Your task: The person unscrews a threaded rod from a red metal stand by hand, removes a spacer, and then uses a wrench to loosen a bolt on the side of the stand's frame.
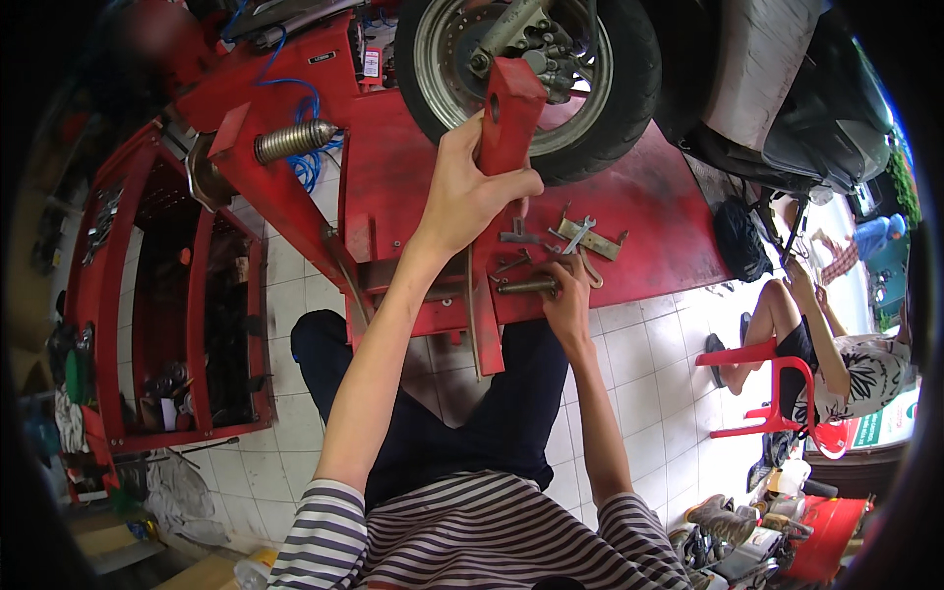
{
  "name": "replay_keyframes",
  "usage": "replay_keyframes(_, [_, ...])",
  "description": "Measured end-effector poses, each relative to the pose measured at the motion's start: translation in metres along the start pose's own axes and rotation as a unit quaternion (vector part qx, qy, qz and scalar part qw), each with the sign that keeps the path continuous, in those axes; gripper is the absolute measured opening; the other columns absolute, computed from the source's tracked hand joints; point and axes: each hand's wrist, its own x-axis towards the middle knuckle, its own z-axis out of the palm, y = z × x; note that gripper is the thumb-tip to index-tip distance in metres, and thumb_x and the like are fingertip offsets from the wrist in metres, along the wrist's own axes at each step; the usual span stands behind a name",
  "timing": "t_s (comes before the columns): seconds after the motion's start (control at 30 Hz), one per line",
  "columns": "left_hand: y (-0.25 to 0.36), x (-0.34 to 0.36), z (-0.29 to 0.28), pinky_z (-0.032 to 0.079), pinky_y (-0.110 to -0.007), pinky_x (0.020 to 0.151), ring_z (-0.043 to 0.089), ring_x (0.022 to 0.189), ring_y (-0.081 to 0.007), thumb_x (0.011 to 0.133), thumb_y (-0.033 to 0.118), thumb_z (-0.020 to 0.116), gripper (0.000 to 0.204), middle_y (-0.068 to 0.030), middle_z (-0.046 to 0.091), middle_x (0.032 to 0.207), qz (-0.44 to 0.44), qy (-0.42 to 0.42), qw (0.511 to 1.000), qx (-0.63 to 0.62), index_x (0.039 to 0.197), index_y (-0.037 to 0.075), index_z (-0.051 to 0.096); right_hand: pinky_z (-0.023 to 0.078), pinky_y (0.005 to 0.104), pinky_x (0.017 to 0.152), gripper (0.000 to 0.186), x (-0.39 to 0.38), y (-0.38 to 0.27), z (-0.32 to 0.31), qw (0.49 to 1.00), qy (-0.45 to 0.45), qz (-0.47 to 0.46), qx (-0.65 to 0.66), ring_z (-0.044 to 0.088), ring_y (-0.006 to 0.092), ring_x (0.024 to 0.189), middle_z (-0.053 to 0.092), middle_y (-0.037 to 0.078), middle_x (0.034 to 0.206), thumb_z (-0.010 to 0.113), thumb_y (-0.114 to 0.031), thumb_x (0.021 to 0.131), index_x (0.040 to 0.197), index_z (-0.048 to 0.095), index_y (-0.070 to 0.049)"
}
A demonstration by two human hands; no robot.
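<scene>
My left hand [472, 187] is wrapped round a red metal clamp arm [513, 108] with a hole near its top, in front of the motorbike wheel [423, 69]. At the near edge of the red lift platform [654, 231], my right hand [567, 300] has its fingers closed on a short metal rod [521, 287]. Just beyond that hand lie a wrench [578, 234], a brass-coloured metal bracket [597, 243] and a few small metal parts. A second red clamp arm [285, 182] with a thick threaded screw [295, 142] leans out at the left.
An open red tool cabinet [202, 324] stands on the tiled floor [295, 393] at the left. Blue hose [307, 167] coils behind the left clamp arm. On the right, a person [865, 374] sits on a red plastic chair [782, 379]. Machine parts [733, 536] crowd the lower right.
</scene>
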Motion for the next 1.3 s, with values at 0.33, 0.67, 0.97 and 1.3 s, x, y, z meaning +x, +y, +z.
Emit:
replay_keyframes(0.33, [0.019,-0.136,-0.001,0.046,-0.034,0.092,0.053,0.111,-0.0225,0.078,0.005,0.079,0.063,-0.0136,0.05,0.122,0.14,0.193,0.882,0.407,0.128,0.002,0.04,0.049,0.0374,0.089,0.047,0.011,-0.009,-0.02,0.993,-0.104,-0.041,0.042,0.06,0.0324,0.105,0.062,0.012,0.111,0.07,0.009,0.068,0.113,0.066,-0.007])
replay_keyframes(0.67, [0.0,-0.279,-0.059,0.043,-0.029,0.084,0.052,0.083,-0.0136,0.09,0.001,0.066,0.019,-0.0068,0.055,0.094,-0.012,0.416,0.869,0.268,0.106,0.001,0.056,0.05,0.0396,0.086,0.028,-0.017,-0.051,-0.013,0.989,0.046,-0.141,0.017,0.061,0.0323,0.103,0.063,0.013,0.106,0.072,0.008,0.075,0.1,0.066,-0.005])
replay_keyframes(0.97, [0.084,-0.175,-0.112,0.035,-0.043,0.112,0.042,0.135,-0.0308,0.095,0.011,0.058,0.064,-0.0195,0.037,0.149,0.165,0.208,0.833,0.485,0.151,0.004,0.029,0.038,0.0407,0.11,0.077,0.041,-0.248,0.049,0.918,-0.05,-0.14,0.368,0.048,0.0271,0.13,0.046,0.016,0.137,0.08,-0.002,0.077,0.14,0.035,0.0])
replay_keyframes(1.3, [0.15,-0.096,-0.139,0.036,-0.043,0.115,0.044,0.138,-0.0316,0.087,-0.002,0.061,0.059,-0.0126,0.047,0.147,0.211,0.068,0.844,0.489,0.143,0.007,0.046,0.048,0.0284,0.064,0.024,0.103,-0.297,0.095,0.908,-0.122,-0.131,0.379,0.057,0.0084,0.069,0.064,0.003,0.076,0.074,-0.011,0.08,0.097,0.066,0.003])
